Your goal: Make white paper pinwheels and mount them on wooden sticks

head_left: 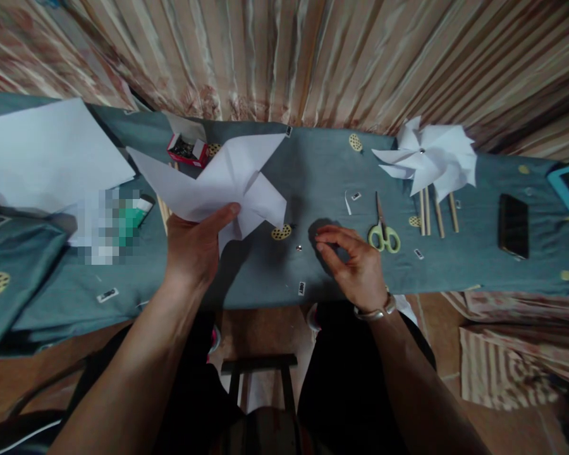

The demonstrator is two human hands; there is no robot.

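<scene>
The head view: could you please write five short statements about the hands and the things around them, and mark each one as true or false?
1. The left hand holds a white paper pinwheel. True.
2. The scissors lie on the cloth. True.
3. The right hand grips the scissors by the handles. False: the hand does not hold them.
4. A small shiny piece lies on the cloth between the two hands. True.
5. The black phone lies to the left of the scissors. False: it lies to their right.
</scene>
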